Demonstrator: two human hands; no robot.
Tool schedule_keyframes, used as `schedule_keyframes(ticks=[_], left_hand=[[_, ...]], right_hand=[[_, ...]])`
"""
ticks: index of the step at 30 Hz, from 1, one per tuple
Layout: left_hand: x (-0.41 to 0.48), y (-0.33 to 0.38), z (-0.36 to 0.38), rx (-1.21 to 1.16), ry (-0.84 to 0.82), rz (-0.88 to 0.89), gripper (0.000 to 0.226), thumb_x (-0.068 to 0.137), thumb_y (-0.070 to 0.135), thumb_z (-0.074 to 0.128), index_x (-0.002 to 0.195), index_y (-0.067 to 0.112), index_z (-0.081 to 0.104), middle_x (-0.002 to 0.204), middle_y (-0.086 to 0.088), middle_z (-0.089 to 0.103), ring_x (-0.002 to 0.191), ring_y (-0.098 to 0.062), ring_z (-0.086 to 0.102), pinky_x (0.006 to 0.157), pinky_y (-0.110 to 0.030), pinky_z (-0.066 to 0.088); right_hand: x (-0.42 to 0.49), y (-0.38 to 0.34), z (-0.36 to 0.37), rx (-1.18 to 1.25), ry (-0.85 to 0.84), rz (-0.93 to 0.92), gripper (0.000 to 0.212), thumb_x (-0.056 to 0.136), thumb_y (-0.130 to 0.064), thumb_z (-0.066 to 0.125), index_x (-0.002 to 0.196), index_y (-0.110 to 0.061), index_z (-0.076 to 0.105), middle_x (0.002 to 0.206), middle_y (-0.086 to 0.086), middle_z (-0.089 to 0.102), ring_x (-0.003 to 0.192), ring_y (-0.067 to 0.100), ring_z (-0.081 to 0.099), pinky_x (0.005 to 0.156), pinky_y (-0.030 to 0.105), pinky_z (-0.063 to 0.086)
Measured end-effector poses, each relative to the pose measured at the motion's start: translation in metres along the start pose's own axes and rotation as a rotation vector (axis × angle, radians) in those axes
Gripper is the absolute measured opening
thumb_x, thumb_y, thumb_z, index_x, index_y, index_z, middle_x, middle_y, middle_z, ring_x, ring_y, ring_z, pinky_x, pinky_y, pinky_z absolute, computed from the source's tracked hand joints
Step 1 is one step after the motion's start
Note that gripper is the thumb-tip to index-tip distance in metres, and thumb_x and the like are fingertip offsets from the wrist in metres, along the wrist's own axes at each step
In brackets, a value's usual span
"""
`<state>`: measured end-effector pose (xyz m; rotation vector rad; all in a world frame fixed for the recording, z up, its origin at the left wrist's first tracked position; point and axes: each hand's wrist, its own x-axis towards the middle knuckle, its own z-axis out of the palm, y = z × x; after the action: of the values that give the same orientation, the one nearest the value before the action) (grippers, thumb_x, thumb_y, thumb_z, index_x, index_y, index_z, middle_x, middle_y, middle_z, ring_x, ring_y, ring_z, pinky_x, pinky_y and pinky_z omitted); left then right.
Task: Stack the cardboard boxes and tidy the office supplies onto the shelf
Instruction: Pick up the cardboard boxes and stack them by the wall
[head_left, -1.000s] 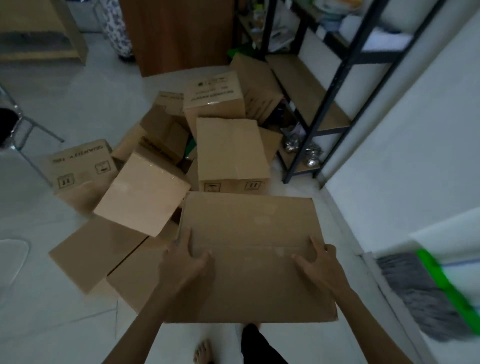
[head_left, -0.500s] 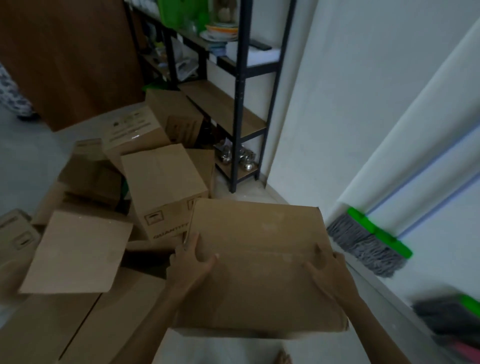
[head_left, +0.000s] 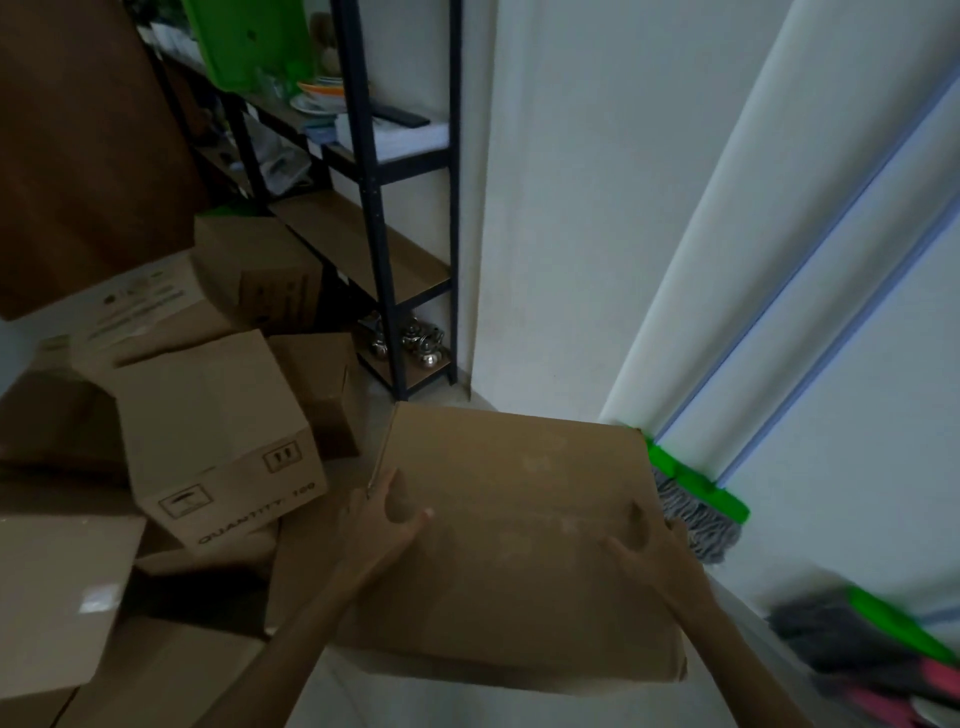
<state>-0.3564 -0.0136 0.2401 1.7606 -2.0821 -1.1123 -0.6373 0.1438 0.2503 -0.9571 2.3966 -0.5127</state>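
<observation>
At the two side edges of the large cardboard box (head_left: 519, 571), the fingers (head_left: 410, 519) of the left hand (head_left: 374, 519) close narrowly over the left rim with the thumb flat on the top panel. The right hand (head_left: 657, 551) mirrors this on the right rim, its other fingers passing over the edge out of sight. Gripping both sides suits a wide carton that one hand could not span, and it keeps the box level, seemingly raised off the floor (head_left: 467, 712) before the person. Its top is plain matt brown board, faintly scuffed and square-cornered. A jumble of smaller cartons lies to the left, the nearest being the tilted "QUANTITY" carton (head_left: 208, 415). Beyond stands the black metal shelf (head_left: 363, 249) with wooden boards. A green-headed string mop (head_left: 696, 504) sits against the white wall just beside the box's far right corner.
</observation>
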Motion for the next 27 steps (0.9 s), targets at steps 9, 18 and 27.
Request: schedule_keyframes(ticks=[9,18,27], left_hand=[[0.107,0.037,0.03,0.05,-0.075,-0.068,0.108,0.054,0.089,0.046,0.144,0.041,0.01,0.145,-0.005,0.038,0.129,-0.028,0.042,0.104,-0.049,0.039],[0.287,0.068,0.04,-0.107,-0.147,-0.157,0.1,0.078,0.043,0.071,0.15,0.027,0.004,0.152,-0.009,0.027,0.134,-0.031,0.035,0.11,-0.047,0.03],[0.456,0.045,0.071,-0.055,-0.105,-0.199,0.086,0.082,0.035,0.069,0.149,0.027,0.015,0.149,-0.008,0.032,0.132,-0.032,0.037,0.108,-0.044,0.031]], right_hand=[[0.106,0.005,-0.018,-0.004,-0.034,0.029,0.088,0.078,-0.059,0.061,0.147,-0.023,0.02,0.139,0.016,0.032,0.115,0.036,0.051,0.089,0.041,0.047],[0.244,-0.036,0.023,0.075,-0.103,0.163,0.093,0.077,-0.046,0.071,0.15,-0.021,0.019,0.141,0.021,0.03,0.123,0.039,0.045,0.095,0.044,0.042],[0.378,-0.05,0.112,0.152,-0.171,0.215,0.082,0.084,-0.032,0.068,0.149,-0.018,0.021,0.135,0.018,0.033,0.114,0.033,0.046,0.08,0.028,0.035]])
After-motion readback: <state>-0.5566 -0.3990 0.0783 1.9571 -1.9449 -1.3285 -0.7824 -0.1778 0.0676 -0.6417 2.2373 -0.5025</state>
